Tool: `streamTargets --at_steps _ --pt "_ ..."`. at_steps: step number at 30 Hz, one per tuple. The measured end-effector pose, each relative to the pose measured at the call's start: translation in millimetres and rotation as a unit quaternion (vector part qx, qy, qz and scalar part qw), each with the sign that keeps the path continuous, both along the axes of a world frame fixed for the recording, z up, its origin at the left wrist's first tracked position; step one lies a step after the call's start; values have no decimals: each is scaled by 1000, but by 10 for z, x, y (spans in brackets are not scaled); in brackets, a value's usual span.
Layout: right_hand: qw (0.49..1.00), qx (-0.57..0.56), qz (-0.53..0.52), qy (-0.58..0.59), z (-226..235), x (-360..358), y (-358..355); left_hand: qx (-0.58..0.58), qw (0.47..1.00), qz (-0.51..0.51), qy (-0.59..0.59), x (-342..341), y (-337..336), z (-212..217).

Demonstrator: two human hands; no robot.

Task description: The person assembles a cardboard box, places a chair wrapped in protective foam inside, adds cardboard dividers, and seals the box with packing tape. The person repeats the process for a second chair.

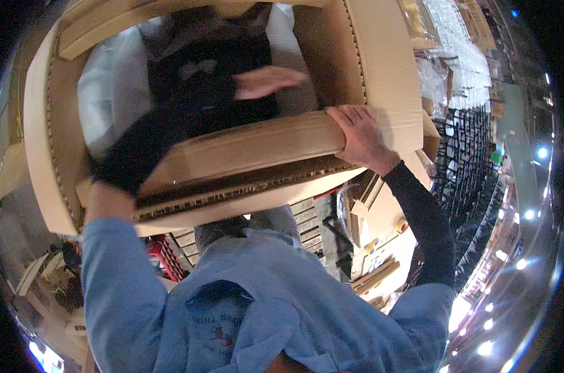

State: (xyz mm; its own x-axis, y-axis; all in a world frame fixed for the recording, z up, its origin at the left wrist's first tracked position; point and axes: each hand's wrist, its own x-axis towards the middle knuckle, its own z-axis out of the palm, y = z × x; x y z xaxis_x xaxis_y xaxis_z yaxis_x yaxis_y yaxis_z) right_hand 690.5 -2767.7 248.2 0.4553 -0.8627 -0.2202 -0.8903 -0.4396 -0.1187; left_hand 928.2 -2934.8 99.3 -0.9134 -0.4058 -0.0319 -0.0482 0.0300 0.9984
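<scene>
In front of me stands a large, open cardboard box (391, 74) with thick corrugated walls. Inside it lies a dark black thing (217, 53), its kind hard to tell, with whitish translucent wrapping (111, 93) beside it. My left hand (269, 82) reaches over the near wall into the box, fingers stretched out toward the right, slightly blurred and holding nothing visible. A long folded cardboard piece (257, 146) runs along the inside of the near wall. At its right end my right hand (361, 138) grips, fingers bent over the top edge near the corner.
Below the box are wooden slats (307, 227) and a red crate (165, 258). Rolls of tape (401, 225) and cardboard lie to the lower right. Black wire-mesh racks (465, 149) and clear plastic wrap (432, 78) stand farther right.
</scene>
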Motion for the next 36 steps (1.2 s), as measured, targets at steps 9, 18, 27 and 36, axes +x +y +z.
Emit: streamTargets --at_steps 9,18,27,36 --pt "999 20 -3 47 -389 -6 -172 13 991 -116 60 -1623 -72 27" --pt "994 -99 26 -34 -551 -94 38 2 992 -109 -60 -605 363 97" --pt "996 -35 20 -86 -569 -152 11 -15 991 -105 -78 -576 459 196" --pt "996 33 22 -83 -406 -177 -145 -117 976 -101 -154 -401 654 396"
